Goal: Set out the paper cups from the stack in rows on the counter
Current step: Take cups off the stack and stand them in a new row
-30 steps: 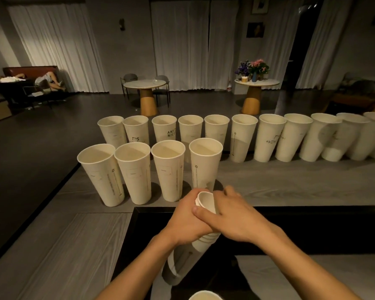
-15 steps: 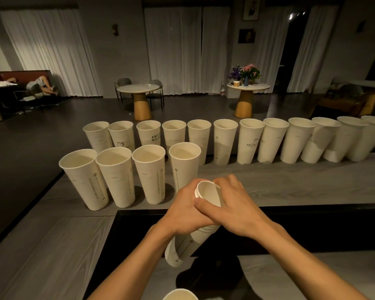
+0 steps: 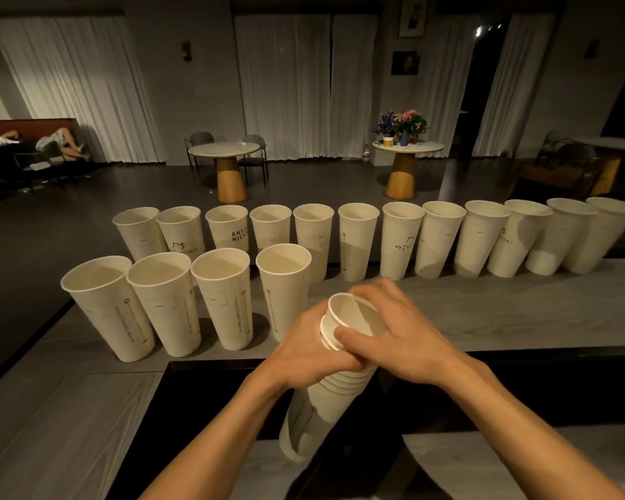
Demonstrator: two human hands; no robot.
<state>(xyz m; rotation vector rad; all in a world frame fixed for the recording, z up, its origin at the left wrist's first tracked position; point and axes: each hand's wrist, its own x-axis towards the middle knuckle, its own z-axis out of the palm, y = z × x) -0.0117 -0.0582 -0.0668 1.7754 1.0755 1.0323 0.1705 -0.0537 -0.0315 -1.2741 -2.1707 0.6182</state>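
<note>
I hold a tilted stack of white paper cups (image 3: 318, 409) over the dark gap in front of the grey counter (image 3: 502, 312). My left hand (image 3: 311, 351) wraps the stack's upper part. My right hand (image 3: 394, 337) pinches the rim of the top cup (image 3: 354, 315), which sticks slightly out of the stack. On the counter a far row of several upright cups (image 3: 358, 240) runs left to right. A nearer row of several cups (image 3: 224, 301) stands at the left, its rightmost cup (image 3: 284, 283) just left of my hands.
Counter surface to the right of the near row lies bare (image 3: 520, 319). A black recess (image 3: 231, 398) sits below my arms. Beyond the counter are two round tables (image 3: 224, 153), one with flowers (image 3: 401, 124), chairs, and a person on a sofa (image 3: 62, 142).
The stack and both hands have risen slightly and shifted right. The top cup's rim now stands further out of the stack under my right fingers.
</note>
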